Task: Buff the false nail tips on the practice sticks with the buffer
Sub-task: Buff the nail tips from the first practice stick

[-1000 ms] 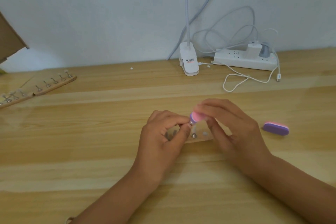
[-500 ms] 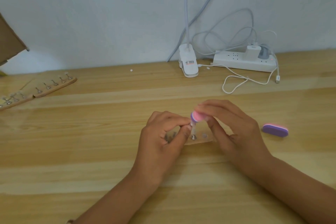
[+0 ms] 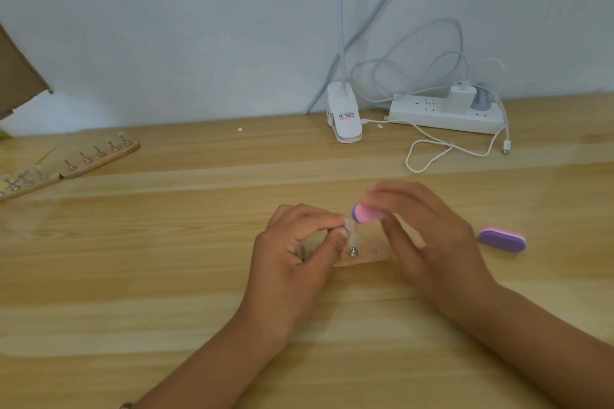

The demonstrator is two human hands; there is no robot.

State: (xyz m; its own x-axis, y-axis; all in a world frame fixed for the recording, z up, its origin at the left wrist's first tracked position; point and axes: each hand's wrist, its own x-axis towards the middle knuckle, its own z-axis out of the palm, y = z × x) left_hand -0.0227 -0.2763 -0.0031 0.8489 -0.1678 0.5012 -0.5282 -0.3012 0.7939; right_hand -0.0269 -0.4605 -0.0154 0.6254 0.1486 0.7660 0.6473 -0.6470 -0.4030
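Observation:
A wooden holder strip [image 3: 365, 257] with metal practice sticks lies at the table's middle, partly under both hands. My left hand [image 3: 292, 252] pinches a clear false nail tip [image 3: 350, 229] on its stick between thumb and forefinger. My right hand [image 3: 428, 239] grips a pink and purple buffer [image 3: 363, 213], whose end sits just above and right of the tip. The right hand is motion-blurred. Whether buffer and tip touch is unclear.
A second purple and pink buffer [image 3: 502, 239] lies to the right. Two more holder strips [image 3: 99, 156] with sticks sit far left. A clip lamp base [image 3: 344, 123], power strip [image 3: 445, 116] and white cable [image 3: 432, 153] line the back wall. Cardboard [image 3: 16, 76] juts in at left.
My right hand has shifted the buffer slightly up and right off the nail tip. My left hand has kept its hold.

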